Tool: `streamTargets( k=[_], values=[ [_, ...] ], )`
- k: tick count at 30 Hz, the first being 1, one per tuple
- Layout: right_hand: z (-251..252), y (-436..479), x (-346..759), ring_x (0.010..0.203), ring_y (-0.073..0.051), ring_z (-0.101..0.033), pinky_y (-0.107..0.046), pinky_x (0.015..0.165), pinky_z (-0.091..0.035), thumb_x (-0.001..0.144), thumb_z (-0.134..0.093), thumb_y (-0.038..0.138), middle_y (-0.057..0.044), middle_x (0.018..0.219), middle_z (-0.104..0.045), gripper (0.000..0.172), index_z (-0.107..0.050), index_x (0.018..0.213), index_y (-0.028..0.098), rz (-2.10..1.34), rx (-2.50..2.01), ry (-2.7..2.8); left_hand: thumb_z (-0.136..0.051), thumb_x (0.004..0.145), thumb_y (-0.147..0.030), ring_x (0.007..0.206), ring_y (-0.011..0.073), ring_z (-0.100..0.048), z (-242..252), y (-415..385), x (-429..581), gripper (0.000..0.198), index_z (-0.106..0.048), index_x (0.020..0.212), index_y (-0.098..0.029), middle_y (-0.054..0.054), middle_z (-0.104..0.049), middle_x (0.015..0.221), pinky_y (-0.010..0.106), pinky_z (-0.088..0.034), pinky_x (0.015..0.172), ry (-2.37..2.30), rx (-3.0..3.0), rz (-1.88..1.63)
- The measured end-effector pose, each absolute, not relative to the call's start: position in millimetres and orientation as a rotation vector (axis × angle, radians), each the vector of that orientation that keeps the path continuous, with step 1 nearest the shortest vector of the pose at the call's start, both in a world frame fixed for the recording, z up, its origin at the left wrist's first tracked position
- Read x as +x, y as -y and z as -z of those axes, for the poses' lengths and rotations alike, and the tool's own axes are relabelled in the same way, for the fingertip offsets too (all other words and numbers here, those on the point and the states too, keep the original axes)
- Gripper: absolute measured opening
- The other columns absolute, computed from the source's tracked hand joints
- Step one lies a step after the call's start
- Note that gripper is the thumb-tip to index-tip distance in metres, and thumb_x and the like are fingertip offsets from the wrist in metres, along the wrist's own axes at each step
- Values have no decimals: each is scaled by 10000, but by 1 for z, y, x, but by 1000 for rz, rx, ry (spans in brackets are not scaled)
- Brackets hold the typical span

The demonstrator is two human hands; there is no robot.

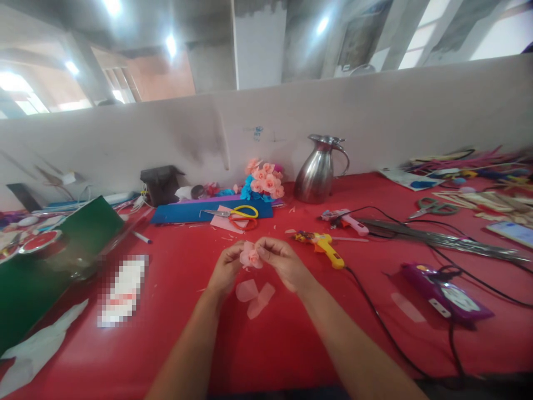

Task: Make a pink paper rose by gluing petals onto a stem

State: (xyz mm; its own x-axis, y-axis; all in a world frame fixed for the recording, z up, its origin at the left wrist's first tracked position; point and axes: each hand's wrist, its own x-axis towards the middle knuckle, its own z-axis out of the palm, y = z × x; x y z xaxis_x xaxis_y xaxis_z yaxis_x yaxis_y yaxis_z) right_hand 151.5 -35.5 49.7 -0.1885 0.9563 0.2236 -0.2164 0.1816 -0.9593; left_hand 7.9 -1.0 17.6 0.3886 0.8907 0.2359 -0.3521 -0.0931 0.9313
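Note:
A small pink paper flower (pixel 250 258) is held between both hands above the red table. My left hand (pixel 228 268) pinches its left side, and my right hand (pixel 280 258) grips the right side with thumb and fingers. Just below the hands lie loose pink paper petals (pixel 260 300). To the right of my right hand rests a yellow glue gun (pixel 328 250), its nozzle end pointing left. Behind the hands, yellow-handled scissors (pixel 241 212) lie over a blue sheet (pixel 179 214) and a pink paper piece. Farther back is a bunch of pink and blue paper flowers (pixel 266 182).
A steel jug (pixel 315 172) stands near the wall. A pink glue gun (pixel 352 222), silvery strips (pixel 441 239) and a purple power strip (pixel 449 294) with trailing cords lie right. Left are a green board (pixel 50 272), a pen (pixel 142 238) and white paper (pixel 45 347).

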Motion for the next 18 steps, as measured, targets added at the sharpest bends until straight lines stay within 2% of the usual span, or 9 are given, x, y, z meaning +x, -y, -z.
streamTargets(
  k=[4,11,18],
  values=[
    [-47,34,152,608,-111,-466,-252,620,-378,794,-578,394,21,644,-519,241,-552,683,181,-1221,-839,1286,-709,637,-294,697,129,-491,-21,1,9,116,-689,665,-183,17,-573,746,237,-389,669,-655,1255,-1148],
    [-47,33,152,655,-128,-457,-251,632,-374,786,-557,329,23,670,-485,169,-512,684,202,-880,-1024,1293,-641,698,-236,768,146,-507,-23,-1,7,69,-692,679,-193,22,-582,744,244,-382,750,-722,1364,-1251],
    [-44,32,150,649,-133,-468,-254,619,-374,785,-553,335,14,664,-503,167,-524,698,196,-868,-1055,1341,-617,692,-201,854,171,-531,-14,-7,6,95,-691,750,-185,42,-605,852,270,-401,799,-825,1318,-1308]
  ],
)
